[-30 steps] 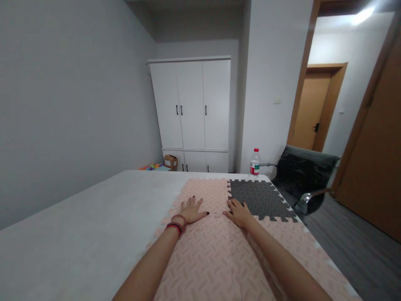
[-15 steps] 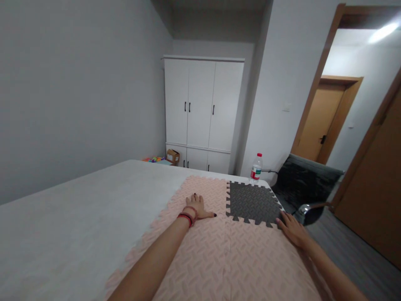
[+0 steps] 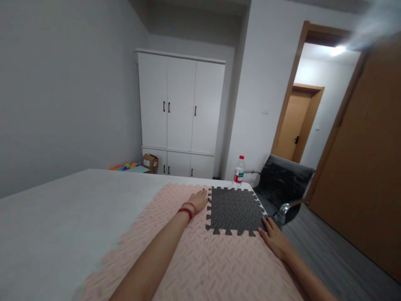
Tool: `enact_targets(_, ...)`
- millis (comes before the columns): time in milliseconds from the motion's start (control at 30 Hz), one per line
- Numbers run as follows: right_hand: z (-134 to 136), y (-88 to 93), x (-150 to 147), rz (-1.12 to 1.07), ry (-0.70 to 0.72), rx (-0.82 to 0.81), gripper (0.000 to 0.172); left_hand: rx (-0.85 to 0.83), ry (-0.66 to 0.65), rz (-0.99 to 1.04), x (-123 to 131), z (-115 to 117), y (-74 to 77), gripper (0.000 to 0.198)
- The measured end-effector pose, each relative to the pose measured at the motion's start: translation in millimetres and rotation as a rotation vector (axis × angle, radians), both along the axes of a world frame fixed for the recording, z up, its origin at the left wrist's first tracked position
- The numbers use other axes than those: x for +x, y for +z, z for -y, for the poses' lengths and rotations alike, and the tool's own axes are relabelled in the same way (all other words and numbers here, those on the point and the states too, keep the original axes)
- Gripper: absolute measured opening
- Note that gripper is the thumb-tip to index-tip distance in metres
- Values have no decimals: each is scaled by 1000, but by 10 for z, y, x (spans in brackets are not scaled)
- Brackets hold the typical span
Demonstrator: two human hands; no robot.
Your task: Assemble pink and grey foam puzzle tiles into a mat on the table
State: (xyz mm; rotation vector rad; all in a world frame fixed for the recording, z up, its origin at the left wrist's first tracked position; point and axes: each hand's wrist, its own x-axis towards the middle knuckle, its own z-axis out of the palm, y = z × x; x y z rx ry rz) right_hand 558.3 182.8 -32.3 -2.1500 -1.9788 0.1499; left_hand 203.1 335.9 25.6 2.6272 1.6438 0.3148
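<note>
Pink interlocking foam mat tiles [image 3: 219,263] cover the right part of a white surface [image 3: 62,217], with one dark grey foam tile [image 3: 234,209] joined in at the far right corner. My left hand [image 3: 199,200] lies flat on the pink mat, fingers stretched toward the grey tile's left edge; red bands circle its wrist. My right hand [image 3: 275,240] rests flat at the grey tile's near right corner, by the mat's right edge. Neither hand holds anything.
A water bottle [image 3: 238,171] stands at the far corner of the surface. A black office chair [image 3: 286,188] sits just past the right edge. White wardrobe [image 3: 180,113], a cardboard box [image 3: 150,162] and colourful items [image 3: 123,167] are at the back; a wooden door [image 3: 366,167] stands open on the right.
My right hand slid from the mat's middle out to the right edge beside the grey tile. My left hand moved forward along the grey tile's left side. The view shifted.
</note>
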Motion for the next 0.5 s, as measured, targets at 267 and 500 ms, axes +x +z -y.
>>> enact_targets(267, 31, 96, -81, -48, -30, 9, 84, 28, 30, -36, 199, -358, -255, 43)
enact_targets(500, 37, 149, -110, -40, -30, 2, 83, 129, 22, -52, 295, -556, -282, 42)
